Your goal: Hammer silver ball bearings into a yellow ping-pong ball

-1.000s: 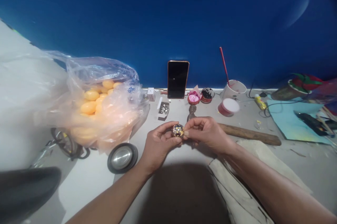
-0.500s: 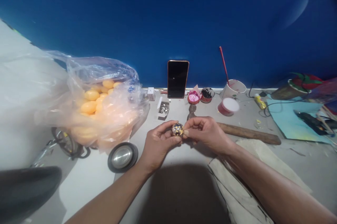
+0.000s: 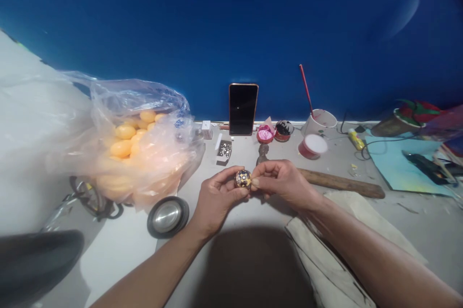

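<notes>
A small round ball [image 3: 243, 179] with a dark-and-yellow pattern and shiny studs is held between the thumb and fingers of my left hand [image 3: 219, 197]. My right hand [image 3: 284, 182] is closed in a pinch at the ball's right edge; anything between its fingertips is too small to make out. Behind my right hand lies a hammer [image 3: 342, 183], its metal head partly hidden and its wooden handle pointing right. Just beyond the ball sits a small open box [image 3: 224, 150] of shiny little pieces.
A clear plastic bag [image 3: 170, 158] of yellow egg-shaped pieces fills the left. Near my left forearm is a round metal dish with a black rim [image 3: 167, 217]. A phone [image 3: 243, 109] leans on the blue wall. Rightward are a white tub [image 3: 314, 146], a cup [image 3: 327, 120] and a cloth [image 3: 325, 250].
The view has shifted very slightly. Both hands stay at the ball, which looks turned a little within the fingers.
</notes>
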Demonstrator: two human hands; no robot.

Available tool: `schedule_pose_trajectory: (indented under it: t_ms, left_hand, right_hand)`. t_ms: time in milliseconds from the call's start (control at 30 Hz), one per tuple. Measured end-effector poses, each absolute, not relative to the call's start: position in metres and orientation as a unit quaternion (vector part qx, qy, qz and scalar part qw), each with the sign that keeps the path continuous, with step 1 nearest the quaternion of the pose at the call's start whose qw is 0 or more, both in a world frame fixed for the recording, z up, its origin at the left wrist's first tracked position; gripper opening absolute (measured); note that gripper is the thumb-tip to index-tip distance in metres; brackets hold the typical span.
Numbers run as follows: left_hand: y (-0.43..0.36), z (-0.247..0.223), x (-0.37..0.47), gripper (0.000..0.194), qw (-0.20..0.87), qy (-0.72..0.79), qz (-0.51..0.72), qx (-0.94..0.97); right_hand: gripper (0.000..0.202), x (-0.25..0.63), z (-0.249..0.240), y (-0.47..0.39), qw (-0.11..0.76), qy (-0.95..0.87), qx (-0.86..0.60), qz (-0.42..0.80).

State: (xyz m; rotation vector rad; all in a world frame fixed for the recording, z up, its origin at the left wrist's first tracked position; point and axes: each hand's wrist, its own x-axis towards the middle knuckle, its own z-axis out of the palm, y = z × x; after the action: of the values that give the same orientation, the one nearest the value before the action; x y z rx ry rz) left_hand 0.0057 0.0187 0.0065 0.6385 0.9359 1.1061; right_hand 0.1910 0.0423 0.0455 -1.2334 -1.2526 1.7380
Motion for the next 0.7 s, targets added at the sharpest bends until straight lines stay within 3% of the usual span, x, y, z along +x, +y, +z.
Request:
schedule_pose_trajectory:
  t_ms: [300, 700]
  left_hand:
    - [0.0183, 0.0068, 0.0067, 0.058, 0.698, 0.424, 0.497, 0.293]
    - [0.0168, 0.0112, 0.0068, 0.059, 0.685, 0.456, 0.491, 0.285]
  right_hand:
    - [0.026, 0.1908, 0.0466, 0.0432, 0.326, -0.470, -0.472, 0.671]
    - [0.015, 0.1893, 0.0509, 0.0425, 0.320, -0.480, -0.482, 0.659]
